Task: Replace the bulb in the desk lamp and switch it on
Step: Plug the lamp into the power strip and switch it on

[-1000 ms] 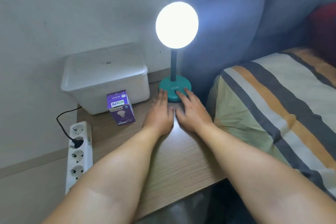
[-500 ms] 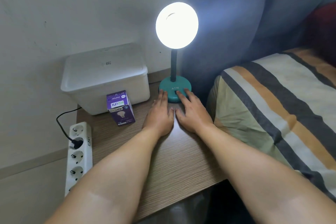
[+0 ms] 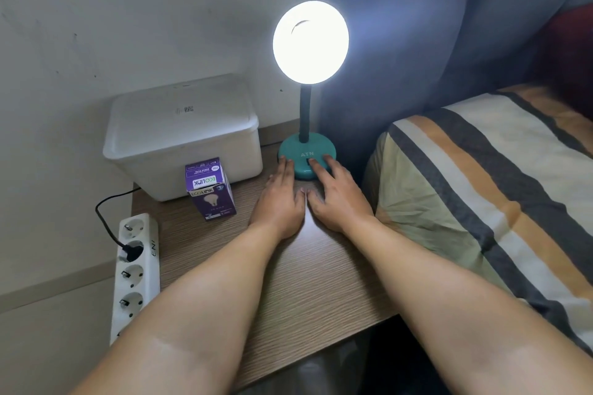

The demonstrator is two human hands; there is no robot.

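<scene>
The desk lamp stands at the back of the wooden table (image 3: 288, 285) on a round teal base (image 3: 300, 151) marked ATN, with a dark neck. Its round head (image 3: 310, 42) glows bright white, lit. My left hand (image 3: 280, 202) lies flat on the table, fingertips touching the base's left edge. My right hand (image 3: 337, 199) lies flat beside it, with fingertips resting on the base next to the switch. Both hands hold nothing. A purple Ecolink bulb box (image 3: 210, 191) stands upright to the left of my left hand.
A white lidded plastic bin (image 3: 183, 135) sits at the back left against the wall. A white power strip (image 3: 134, 269) with a black plug hangs along the table's left edge. A striped bed cover (image 3: 487, 189) lies close on the right.
</scene>
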